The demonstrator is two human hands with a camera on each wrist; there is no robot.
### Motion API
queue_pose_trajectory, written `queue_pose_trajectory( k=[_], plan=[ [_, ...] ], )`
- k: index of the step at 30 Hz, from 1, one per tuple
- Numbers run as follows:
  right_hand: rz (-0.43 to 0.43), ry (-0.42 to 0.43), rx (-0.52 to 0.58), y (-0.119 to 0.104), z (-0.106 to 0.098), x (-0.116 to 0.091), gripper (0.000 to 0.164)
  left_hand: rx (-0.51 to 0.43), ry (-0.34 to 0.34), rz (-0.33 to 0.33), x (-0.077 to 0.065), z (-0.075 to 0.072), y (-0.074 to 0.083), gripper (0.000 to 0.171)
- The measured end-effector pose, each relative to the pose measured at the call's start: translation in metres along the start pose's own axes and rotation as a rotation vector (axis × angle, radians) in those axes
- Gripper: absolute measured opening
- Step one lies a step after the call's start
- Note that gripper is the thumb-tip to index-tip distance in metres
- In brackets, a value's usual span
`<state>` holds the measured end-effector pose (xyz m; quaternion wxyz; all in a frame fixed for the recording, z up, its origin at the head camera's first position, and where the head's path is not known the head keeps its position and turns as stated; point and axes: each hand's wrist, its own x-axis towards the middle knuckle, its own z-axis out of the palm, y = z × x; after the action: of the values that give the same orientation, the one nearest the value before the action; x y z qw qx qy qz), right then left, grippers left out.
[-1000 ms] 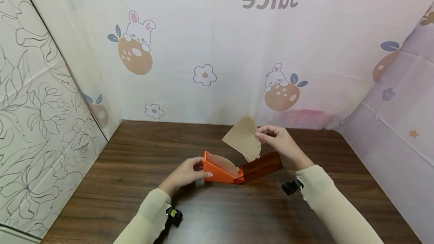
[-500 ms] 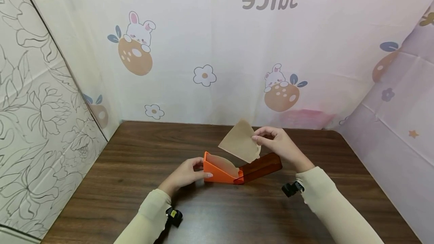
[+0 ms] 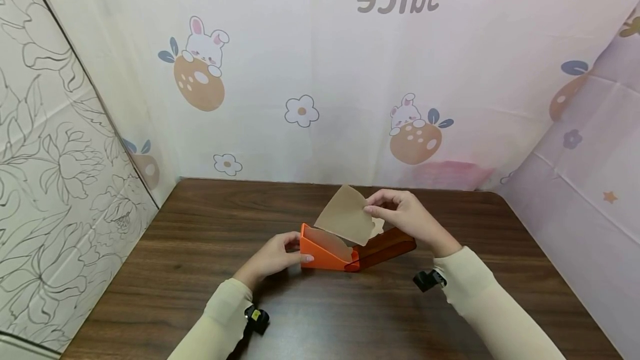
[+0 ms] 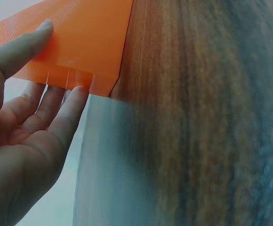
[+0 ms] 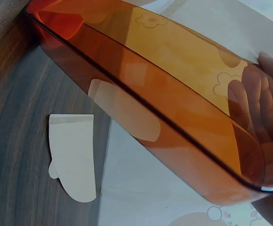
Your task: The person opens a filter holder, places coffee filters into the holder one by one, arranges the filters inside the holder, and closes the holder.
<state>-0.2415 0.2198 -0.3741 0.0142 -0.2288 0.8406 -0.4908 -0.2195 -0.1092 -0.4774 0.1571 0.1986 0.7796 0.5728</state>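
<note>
In the head view my left hand [image 3: 276,255] grips the back end of an orange wedge-shaped filter holder [image 3: 322,258], thumb on its near side. The left wrist view shows that thumb on the orange wall [image 4: 89,42] and several fingers at the end face. Tan coffee filters [image 3: 330,243] stand inside the holder. Its see-through amber lid [image 3: 387,247] lies swung out to the right. My right hand [image 3: 400,213] pinches a coffee filter [image 3: 345,214] by its right edge, tilted close above and behind the holder. In the right wrist view, the lid hides part of this hand.
Another coffee filter [image 5: 73,157] lies on the table behind the lid; in the head view only a pale corner [image 3: 378,228] shows. The dark wood table [image 3: 200,249] ends at a printed curtain [image 3: 260,143] behind and a patterned panel [image 3: 75,210] on the left.
My right hand has moved left and slightly down with the coffee filter, bringing it nearer the holder and uncovering more of the filter behind the lid. My left hand and the holder stay put.
</note>
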Motion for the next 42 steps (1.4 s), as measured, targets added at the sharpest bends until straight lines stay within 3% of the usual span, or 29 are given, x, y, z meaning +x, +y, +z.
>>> queue_pose_trajectory(
  k=[11, 31, 42],
  plan=[
    [-0.113, -0.043, -0.154, -0.007, 0.009, 0.003, 0.007, -0.006, 0.0, -0.009, 0.0, 0.0, 0.0, 0.035],
    [-0.161, -0.111, -0.277, -0.013, 0.025, 0.006, 0.011, -0.018, -0.001, -0.015, 0.001, 0.0, -0.002, 0.034],
    [-0.256, -0.175, -0.319, -0.012, 0.036, 0.01, 0.011, -0.007, 0.0, -0.017, 0.0, 0.0, 0.001, 0.034]
  ],
)
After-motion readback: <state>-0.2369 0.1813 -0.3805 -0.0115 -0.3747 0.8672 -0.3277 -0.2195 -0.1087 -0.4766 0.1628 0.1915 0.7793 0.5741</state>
